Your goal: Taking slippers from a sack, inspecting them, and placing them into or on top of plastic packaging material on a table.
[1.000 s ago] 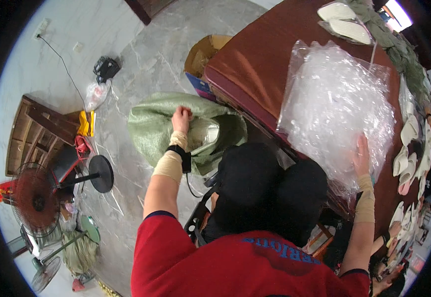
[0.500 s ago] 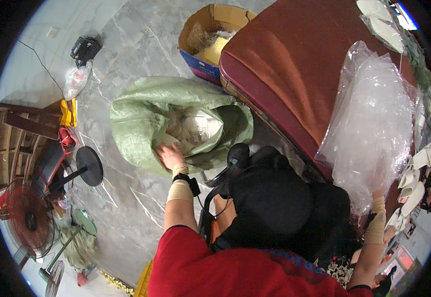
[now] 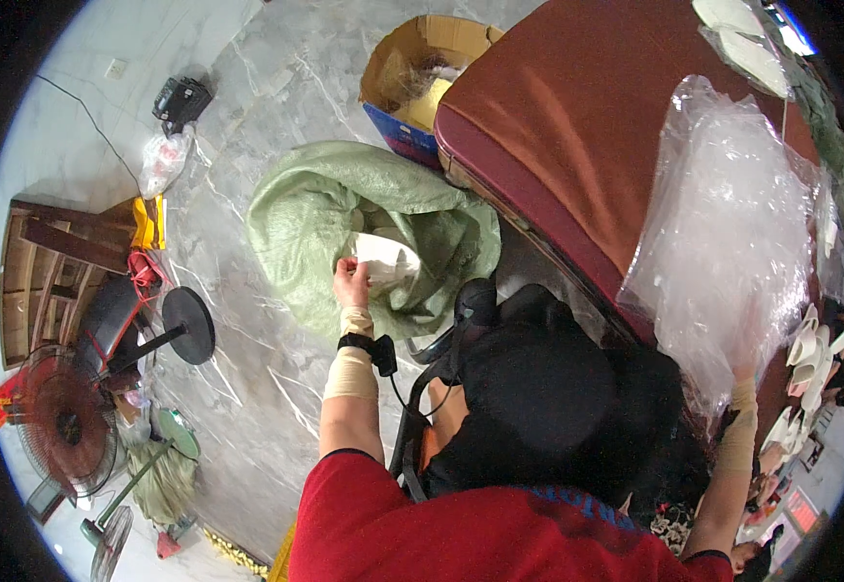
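Note:
A green woven sack lies with its mouth open on the floor in front of me. My left hand is at the mouth, thumb and fingers pinched on the edge of a smooth white piece; its exact kind I cannot make out. Far to the right, a large clear plastic bag lies on a brown-covered table. My right hand is at the near end of that bag, its fingers hidden by the plastic.
The brown-covered table has a dark red side edge. Beyond the sack stands an open cardboard box. White slipper-like shoes sit at far right. A pedestal fan and a round black base stand at left.
My left hand has gone from lying spread on the sack's rim to pinching the white piece, which now shows higher in the mouth. The sack's rim has shifted. My right hand stays by the plastic bag.

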Action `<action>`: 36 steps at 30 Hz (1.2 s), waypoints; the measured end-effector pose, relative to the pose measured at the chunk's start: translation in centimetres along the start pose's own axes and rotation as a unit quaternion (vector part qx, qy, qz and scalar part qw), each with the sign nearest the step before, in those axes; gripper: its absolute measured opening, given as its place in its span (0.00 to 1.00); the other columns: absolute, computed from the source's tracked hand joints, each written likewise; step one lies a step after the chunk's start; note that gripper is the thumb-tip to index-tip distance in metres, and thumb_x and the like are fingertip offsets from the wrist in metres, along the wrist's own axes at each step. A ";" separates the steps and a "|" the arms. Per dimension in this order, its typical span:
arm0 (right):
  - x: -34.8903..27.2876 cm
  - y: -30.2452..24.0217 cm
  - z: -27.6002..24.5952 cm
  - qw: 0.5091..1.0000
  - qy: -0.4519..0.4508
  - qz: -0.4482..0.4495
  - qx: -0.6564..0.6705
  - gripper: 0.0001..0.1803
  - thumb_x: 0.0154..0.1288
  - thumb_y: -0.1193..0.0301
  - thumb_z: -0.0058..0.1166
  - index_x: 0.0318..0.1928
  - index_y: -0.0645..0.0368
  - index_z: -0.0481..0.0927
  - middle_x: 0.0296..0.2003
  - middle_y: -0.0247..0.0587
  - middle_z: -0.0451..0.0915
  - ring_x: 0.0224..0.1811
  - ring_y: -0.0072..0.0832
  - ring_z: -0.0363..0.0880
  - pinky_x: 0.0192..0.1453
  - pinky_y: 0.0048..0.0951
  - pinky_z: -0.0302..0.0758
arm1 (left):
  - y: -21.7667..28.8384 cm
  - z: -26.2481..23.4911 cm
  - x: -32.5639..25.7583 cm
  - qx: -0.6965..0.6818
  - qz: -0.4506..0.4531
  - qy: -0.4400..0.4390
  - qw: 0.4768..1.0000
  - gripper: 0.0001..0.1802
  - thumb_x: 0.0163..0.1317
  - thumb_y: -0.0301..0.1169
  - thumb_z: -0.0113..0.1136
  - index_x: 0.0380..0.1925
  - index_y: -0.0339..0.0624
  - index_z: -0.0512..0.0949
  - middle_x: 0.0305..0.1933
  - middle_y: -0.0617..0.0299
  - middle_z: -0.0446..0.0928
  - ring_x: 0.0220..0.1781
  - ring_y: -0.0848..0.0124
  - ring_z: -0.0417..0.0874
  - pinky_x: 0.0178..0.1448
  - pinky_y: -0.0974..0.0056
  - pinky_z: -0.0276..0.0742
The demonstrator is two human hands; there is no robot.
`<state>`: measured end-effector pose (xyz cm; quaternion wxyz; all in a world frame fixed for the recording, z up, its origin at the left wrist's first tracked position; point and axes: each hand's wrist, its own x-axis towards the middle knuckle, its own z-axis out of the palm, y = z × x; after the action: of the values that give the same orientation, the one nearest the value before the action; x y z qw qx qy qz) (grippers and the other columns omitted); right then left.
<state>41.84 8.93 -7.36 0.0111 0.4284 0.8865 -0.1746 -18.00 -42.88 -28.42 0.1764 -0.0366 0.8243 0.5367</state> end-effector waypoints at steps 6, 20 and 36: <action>0.5 -3.0 -2.4 0.997 0.077 -0.002 -0.007 0.34 0.68 0.69 0.44 0.71 0.60 0.49 0.70 0.45 0.52 0.73 0.38 0.47 0.75 0.36 0.45 | 15.3 -2.3 -5.0 -0.311 -0.087 -0.117 0.939 0.03 0.58 0.24 0.53 0.32 0.44 0.72 0.25 0.67 0.71 0.23 0.77 0.71 0.27 0.72 0.67; -0.1 -13.3 -5.9 0.994 0.095 0.043 -0.043 0.35 0.65 0.48 0.44 0.71 0.34 0.52 0.73 0.35 0.44 0.75 0.38 0.41 0.73 0.54 0.38 | 56.6 5.2 -31.6 0.179 0.730 -0.361 0.552 0.21 0.36 0.23 0.63 0.36 0.38 0.72 0.37 0.55 0.70 0.36 0.56 0.74 0.38 0.57 0.73; -1.5 -5.4 -5.8 0.943 -0.003 0.031 0.332 0.39 0.62 0.41 0.38 0.66 0.54 0.60 0.64 0.43 0.64 0.68 0.37 0.57 0.72 0.37 0.52 | 45.8 26.1 -34.1 0.083 0.448 -0.540 0.707 0.20 0.59 0.24 0.56 0.53 0.44 0.71 0.48 0.55 0.74 0.52 0.58 0.78 0.51 0.57 0.73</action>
<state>39.46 6.54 -0.08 -0.1235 0.4343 0.7645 -0.4601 9.04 -4.60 13.33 0.3324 0.6482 0.5487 0.4102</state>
